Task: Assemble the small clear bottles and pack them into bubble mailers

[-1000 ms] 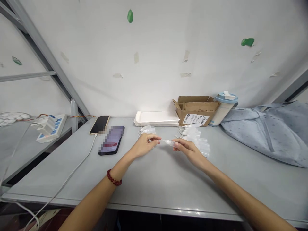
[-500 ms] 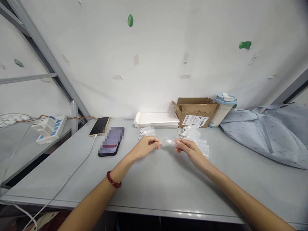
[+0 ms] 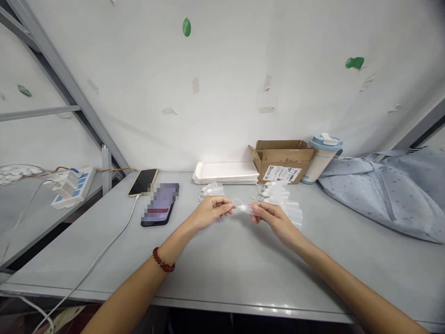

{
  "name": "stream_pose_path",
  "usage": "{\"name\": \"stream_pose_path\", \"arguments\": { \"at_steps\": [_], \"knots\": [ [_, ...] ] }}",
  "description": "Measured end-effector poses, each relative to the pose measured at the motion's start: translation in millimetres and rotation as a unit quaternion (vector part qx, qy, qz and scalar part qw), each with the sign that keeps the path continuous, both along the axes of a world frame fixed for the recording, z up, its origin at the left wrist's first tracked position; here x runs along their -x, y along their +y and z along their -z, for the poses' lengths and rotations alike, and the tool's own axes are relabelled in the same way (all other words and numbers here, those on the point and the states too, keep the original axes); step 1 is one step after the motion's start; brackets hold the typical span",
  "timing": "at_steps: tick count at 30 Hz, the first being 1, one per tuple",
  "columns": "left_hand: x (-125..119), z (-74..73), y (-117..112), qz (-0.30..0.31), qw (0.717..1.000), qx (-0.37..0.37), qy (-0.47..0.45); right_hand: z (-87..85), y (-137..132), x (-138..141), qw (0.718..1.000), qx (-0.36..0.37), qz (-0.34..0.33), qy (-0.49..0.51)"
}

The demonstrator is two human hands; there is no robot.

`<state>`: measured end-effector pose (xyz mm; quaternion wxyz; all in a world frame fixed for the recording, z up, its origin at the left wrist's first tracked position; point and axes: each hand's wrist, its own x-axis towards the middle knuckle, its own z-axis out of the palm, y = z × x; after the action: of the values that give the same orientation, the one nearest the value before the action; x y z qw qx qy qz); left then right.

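My right hand (image 3: 273, 215) is closed around a small translucent white plastic tube (image 3: 247, 209), held a little above the table with its narrow end pointing left. A thin white cord (image 3: 238, 200) loops out of that narrow end. The fingertips of my left hand (image 3: 212, 211) are pinched together at the cord's end, close to the tube's tip. Behind my left hand lies a small group of similar tubes with cords (image 3: 212, 189). A larger pile of translucent tubes (image 3: 295, 212) lies behind and to the right of my right hand, partly hidden by it.
At the back stand a stack of white envelopes (image 3: 225, 172), an open cardboard box (image 3: 283, 160) and a lidded cup (image 3: 320, 160). A grey-blue patterned cloth bag (image 3: 378, 195) lies right. Two phones (image 3: 143, 181) and a white cable (image 3: 118, 236) are left, beyond them a power strip (image 3: 74, 188).
My hands have come slightly closer together. The left fingertips now meet at the cord's end, and the cord arches more above the tube's tip.
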<state>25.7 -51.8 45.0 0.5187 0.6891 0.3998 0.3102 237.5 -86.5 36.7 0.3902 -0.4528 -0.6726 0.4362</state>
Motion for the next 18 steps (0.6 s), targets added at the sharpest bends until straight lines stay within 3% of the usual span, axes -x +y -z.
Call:
{"name": "stream_pose_path", "arguments": {
  "at_steps": [18],
  "knots": [
    [1.5,1.7,0.3,0.008,0.997,0.042,-0.061,-3.1,-3.2,1.2,1.000,0.005,0.004,0.005]
  ]
}}
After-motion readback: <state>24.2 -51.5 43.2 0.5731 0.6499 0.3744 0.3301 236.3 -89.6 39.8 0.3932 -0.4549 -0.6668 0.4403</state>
